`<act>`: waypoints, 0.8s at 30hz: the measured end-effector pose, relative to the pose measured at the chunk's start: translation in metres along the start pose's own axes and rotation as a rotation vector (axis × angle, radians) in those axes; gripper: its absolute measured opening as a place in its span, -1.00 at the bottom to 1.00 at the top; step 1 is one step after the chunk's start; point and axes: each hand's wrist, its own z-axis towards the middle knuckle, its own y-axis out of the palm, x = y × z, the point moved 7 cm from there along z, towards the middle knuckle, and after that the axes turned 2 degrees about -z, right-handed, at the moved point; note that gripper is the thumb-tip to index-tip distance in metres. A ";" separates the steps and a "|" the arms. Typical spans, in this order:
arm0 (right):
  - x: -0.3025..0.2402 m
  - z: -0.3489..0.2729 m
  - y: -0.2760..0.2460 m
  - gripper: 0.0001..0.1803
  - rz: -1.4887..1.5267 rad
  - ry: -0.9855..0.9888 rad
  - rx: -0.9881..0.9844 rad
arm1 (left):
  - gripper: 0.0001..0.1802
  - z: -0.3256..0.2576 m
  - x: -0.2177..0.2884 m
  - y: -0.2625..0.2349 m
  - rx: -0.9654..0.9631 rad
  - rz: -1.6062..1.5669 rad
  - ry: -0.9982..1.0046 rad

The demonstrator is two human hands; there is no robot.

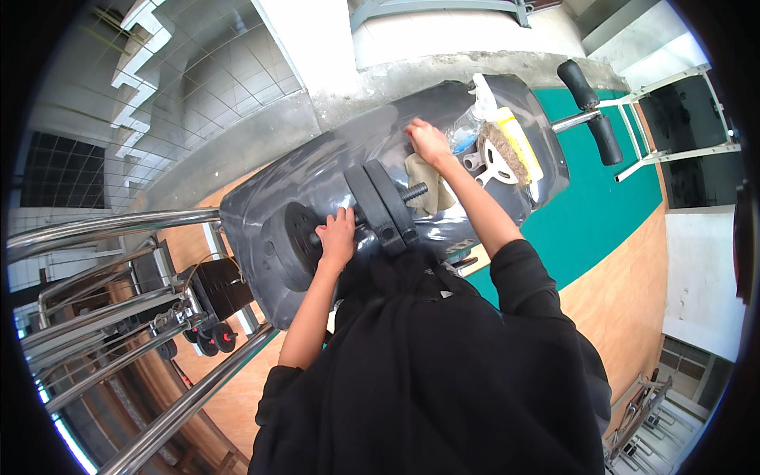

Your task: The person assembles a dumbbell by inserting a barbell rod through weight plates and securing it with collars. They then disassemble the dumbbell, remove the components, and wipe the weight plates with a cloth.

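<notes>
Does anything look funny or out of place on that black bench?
Maybe the clear spray bottle: it's on the padded bench near the dumbbell, which seems a slightly odd spot for it.

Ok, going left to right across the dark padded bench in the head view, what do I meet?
Large round black weight plate, left hand, pair of black plates, right hand, clear spray bottle, yellow-and-white item.

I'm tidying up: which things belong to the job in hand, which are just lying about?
Likely the job's:
dumbbell, at the left hand
black bench beneath
beige cloth, spray bottle by the right hand

Apparently just about:
red-marked weights, lower left
black padded rollers, upper right
</notes>
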 end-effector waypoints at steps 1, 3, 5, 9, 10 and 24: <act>0.003 0.006 0.016 -0.79 -0.080 0.031 -0.065 | -0.29 -0.001 -0.003 0.001 0.004 -0.006 -0.010; 0.010 0.006 0.030 -0.76 -0.178 0.051 -0.080 | -0.29 -0.002 -0.002 -0.002 0.006 -0.017 -0.012; 0.021 0.004 0.038 -0.73 -0.245 0.073 -0.094 | -0.31 -0.002 0.000 0.000 0.011 -0.014 -0.007; 0.023 0.002 0.030 -0.78 -0.344 -0.018 -0.082 | -0.34 0.001 0.004 -0.001 0.017 -0.022 0.017; 0.007 -0.003 0.015 -0.80 -0.287 -0.052 -0.012 | -0.34 -0.001 0.002 -0.001 0.011 -0.023 0.005; -0.088 -0.173 -0.008 -0.31 0.819 0.252 -0.045 | -0.41 -0.002 -0.002 0.002 -0.010 -0.035 0.039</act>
